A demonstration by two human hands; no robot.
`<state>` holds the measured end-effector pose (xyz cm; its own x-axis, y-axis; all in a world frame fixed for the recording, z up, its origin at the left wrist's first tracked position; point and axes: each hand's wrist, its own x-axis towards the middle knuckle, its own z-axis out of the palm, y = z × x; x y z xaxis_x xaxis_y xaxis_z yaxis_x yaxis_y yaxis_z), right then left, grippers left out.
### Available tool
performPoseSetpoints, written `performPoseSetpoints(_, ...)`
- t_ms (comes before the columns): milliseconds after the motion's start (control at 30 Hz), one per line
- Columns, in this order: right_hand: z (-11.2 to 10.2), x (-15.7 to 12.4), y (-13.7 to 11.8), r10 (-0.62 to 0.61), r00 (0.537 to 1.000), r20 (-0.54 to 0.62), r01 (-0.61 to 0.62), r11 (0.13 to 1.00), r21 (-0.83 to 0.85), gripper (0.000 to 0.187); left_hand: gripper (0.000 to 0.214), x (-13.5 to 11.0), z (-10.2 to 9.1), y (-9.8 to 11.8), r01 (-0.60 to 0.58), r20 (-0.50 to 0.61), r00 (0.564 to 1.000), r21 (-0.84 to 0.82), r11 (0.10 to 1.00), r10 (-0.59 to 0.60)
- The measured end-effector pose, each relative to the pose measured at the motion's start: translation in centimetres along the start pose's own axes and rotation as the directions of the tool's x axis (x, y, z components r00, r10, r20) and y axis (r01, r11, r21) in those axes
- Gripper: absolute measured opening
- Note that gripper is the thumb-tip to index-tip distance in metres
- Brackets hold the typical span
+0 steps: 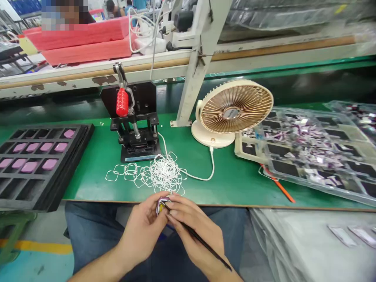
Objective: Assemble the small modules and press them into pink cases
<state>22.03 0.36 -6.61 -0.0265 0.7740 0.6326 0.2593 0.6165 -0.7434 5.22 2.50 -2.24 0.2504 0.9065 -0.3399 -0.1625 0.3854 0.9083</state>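
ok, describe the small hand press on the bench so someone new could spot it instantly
Start at the green bench top and find the cream desk fan near its middle. Just left of the fan, past the white slanted post, stands a black hand press with a pile of white wire-like frames in front of it. Its upright lever with the red ribbed grip sets it apart.
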Motion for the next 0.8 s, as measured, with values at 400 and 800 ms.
performPoseSetpoints(400, 0.3, -0.7, 0.7, -0.07, 0.997, 0.02, 0.071, 0.997, -0.039, 0.043, 0.052, 0.2, -0.5, -0.4, 0.052, 0.046, 0.998, -0.093, 0.994, -0.048)
performPoseSetpoints(800, 0.9, -0.1, 0.3, -0.034, 0.999, 0.041, 0.034, 0.999, -0.021, 0.044, 0.04, 0.5, -1.2, -0.3, 0.003, 0.03, 1.0, -0.009, 1.0, -0.002)
